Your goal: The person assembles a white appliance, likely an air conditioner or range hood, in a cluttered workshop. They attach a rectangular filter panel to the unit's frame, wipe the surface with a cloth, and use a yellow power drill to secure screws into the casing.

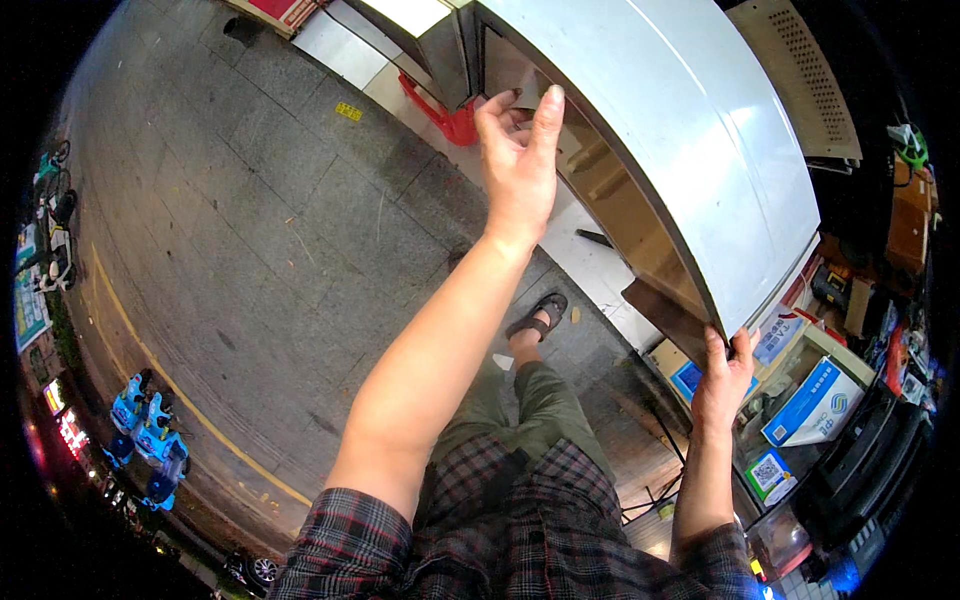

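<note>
A large glossy white cabinet (pixel 690 130) with a rounded-looking edge fills the upper right, and its open side shows a brownish inside (pixel 610 190). My left hand (pixel 520 165) is raised beside the far part of that opening. Its fingers are bent and apart from the thumb, with nothing seen between them. At the cabinet's near corner, my right hand (pixel 722 380) grips the lower edge, thumb and fingers pressed against it. The fingertips there are partly hidden. A dark brown board (pixel 665 315) juts out just left of that hand.
Behind my left hand is a red plastic item (pixel 440 115) by a white ledge (pixel 590 250). Grey paving (pixel 250 200) lies at left, with parked blue scooters (pixel 150 435) farther off. At right stand a blue-and-white box (pixel 815 400), a code card (pixel 768 473) and shop clutter.
</note>
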A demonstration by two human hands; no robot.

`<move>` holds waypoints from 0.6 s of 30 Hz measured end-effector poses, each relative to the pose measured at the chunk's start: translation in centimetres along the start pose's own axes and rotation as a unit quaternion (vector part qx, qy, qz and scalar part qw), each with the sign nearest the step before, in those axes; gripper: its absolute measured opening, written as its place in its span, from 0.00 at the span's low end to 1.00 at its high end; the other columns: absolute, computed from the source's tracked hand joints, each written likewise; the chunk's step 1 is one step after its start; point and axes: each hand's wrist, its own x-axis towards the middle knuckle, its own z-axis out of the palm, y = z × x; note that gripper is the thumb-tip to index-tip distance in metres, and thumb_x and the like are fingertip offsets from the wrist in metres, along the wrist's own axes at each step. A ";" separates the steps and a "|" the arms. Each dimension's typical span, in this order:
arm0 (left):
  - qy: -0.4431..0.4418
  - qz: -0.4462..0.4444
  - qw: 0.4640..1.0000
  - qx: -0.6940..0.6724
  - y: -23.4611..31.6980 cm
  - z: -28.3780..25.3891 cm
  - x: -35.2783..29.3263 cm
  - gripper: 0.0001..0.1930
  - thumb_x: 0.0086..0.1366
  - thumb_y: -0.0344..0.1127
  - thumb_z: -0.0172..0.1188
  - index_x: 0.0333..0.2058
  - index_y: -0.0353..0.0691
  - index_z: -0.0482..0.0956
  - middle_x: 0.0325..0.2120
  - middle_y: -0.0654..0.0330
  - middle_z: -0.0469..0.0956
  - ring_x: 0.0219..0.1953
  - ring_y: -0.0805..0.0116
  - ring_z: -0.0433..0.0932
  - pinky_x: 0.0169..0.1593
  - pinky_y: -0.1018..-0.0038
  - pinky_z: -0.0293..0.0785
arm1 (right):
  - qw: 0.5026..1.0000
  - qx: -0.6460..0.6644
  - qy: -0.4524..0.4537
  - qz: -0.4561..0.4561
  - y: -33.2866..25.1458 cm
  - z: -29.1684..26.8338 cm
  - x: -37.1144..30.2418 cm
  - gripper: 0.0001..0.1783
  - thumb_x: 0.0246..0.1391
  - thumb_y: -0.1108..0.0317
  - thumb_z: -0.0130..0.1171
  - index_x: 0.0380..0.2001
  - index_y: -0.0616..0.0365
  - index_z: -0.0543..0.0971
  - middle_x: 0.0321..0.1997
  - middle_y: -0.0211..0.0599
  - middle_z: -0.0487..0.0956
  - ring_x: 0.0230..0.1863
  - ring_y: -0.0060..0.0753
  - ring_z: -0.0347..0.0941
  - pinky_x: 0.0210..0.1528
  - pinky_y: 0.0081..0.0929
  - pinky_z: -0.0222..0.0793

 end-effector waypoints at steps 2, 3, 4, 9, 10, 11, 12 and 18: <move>0.007 0.000 1.000 0.000 -0.2 -0.2 -0.3 0.34 0.70 0.55 0.65 0.60 0.34 0.63 0.47 0.58 0.73 0.43 0.71 0.75 0.44 0.77 0.75 | 1.000 0.007 -0.008 0.006 -0.4 0.1 0.2 0.15 0.60 0.68 0.64 0.47 0.65 0.81 0.69 0.52 0.66 0.73 0.42 0.54 0.75 0.33 0.41; 0.005 0.019 0.999 0.032 -0.2 -0.4 -0.2 0.32 0.71 0.51 0.65 0.60 0.34 0.63 0.48 0.57 0.72 0.46 0.69 0.75 0.47 0.75 0.75 | 1.000 0.015 -0.010 0.003 -0.4 0.1 0.3 0.14 0.59 0.69 0.63 0.47 0.65 0.81 0.64 0.46 0.69 0.69 0.39 0.59 0.74 0.33 0.45; 0.005 0.072 0.995 0.064 -0.2 -0.5 -0.2 0.31 0.71 0.49 0.65 0.60 0.33 0.63 0.49 0.57 0.72 0.47 0.70 0.75 0.48 0.74 0.75 | 1.000 0.022 -0.012 0.000 -0.5 0.0 0.4 0.14 0.59 0.70 0.63 0.47 0.64 0.82 0.60 0.41 0.72 0.65 0.36 0.63 0.72 0.32 0.48; -0.038 0.369 0.882 0.291 2.5 0.2 -0.8 0.20 0.67 0.33 0.64 0.54 0.36 0.72 0.48 0.52 0.71 0.52 0.59 0.73 0.54 0.65 0.73 | 0.989 0.143 0.006 0.036 0.3 0.7 0.4 0.15 0.58 0.73 0.62 0.49 0.65 0.81 0.56 0.34 0.72 0.60 0.30 0.67 0.67 0.28 0.56; -0.069 0.425 0.833 0.347 3.0 0.2 -1.0 0.18 0.66 0.31 0.64 0.53 0.37 0.74 0.47 0.51 0.71 0.52 0.57 0.72 0.55 0.63 0.72 | 0.985 0.167 0.011 0.043 0.5 0.6 0.4 0.16 0.58 0.74 0.62 0.49 0.65 0.81 0.56 0.33 0.72 0.60 0.29 0.68 0.67 0.27 0.57; -0.105 0.404 0.856 0.304 3.1 0.5 -1.6 0.17 0.62 0.28 0.64 0.51 0.38 0.77 0.47 0.50 0.71 0.52 0.52 0.71 0.58 0.60 0.69 | 0.984 0.169 0.002 0.050 0.5 0.6 0.5 0.17 0.57 0.73 0.62 0.49 0.65 0.81 0.60 0.39 0.70 0.65 0.34 0.64 0.70 0.30 0.51; -0.123 0.387 0.857 0.316 2.7 0.3 -1.8 0.18 0.62 0.26 0.62 0.52 0.38 0.76 0.47 0.50 0.71 0.51 0.54 0.71 0.54 0.64 0.73 | 0.984 0.171 -0.007 0.058 0.4 0.5 0.6 0.18 0.56 0.73 0.62 0.50 0.65 0.82 0.64 0.45 0.68 0.69 0.39 0.59 0.73 0.33 0.46; -0.040 0.146 0.978 0.145 2.6 -1.8 1.2 0.15 0.71 0.24 0.53 0.54 0.33 0.67 0.42 0.56 0.76 0.38 0.72 0.79 0.42 0.74 0.80 | 0.982 0.176 -0.005 0.066 0.5 0.4 0.5 0.17 0.56 0.74 0.62 0.50 0.65 0.82 0.61 0.38 0.70 0.64 0.33 0.64 0.69 0.30 0.53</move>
